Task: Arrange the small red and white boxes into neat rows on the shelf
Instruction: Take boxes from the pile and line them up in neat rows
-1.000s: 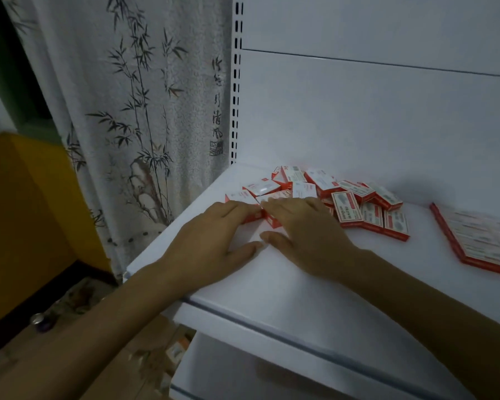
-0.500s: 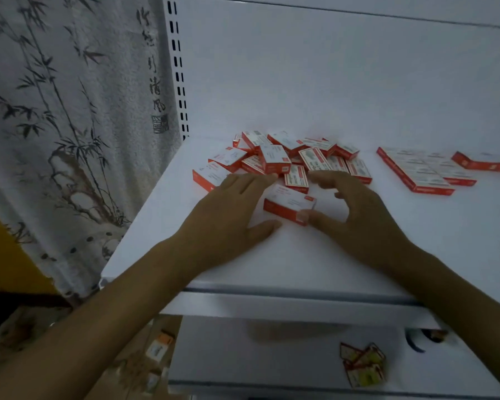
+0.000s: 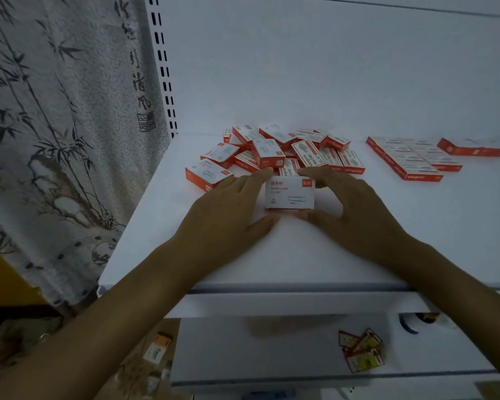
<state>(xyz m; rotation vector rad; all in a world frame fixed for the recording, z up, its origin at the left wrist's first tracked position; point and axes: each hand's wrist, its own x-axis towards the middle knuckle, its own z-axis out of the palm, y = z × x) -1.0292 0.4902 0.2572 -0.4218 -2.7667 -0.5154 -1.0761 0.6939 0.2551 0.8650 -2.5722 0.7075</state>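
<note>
A bamboo-print curtain (image 3: 55, 140) is seen hanging off the left edge of the white shelf (image 3: 272, 264), where loose boxes (image 3: 267, 153) are heaped towards the back left corner. In front of the heap, towards the front edge, a single box (image 3: 289, 194) is held white face up. It is pinched at its left end between forefinger and thumb of the left hand (image 3: 223, 217), and at its right end the fingers of the right hand (image 3: 358, 215) are curled round it in the same way. Finished rows (image 3: 410, 160) are laid flat towards the back right, well apart from the heap.

The step in hand is judged to be the squaring of one box before placing. The next move would call for it to be carried right and set flush against the finished rows, its edges kept parallel to theirs.

Half a second earlier the box lay skewed with a red side showing, touched only by the right hand's thumb, while the left hand lay flat beside it. It has since been turned square and taken up by both hands.
</note>
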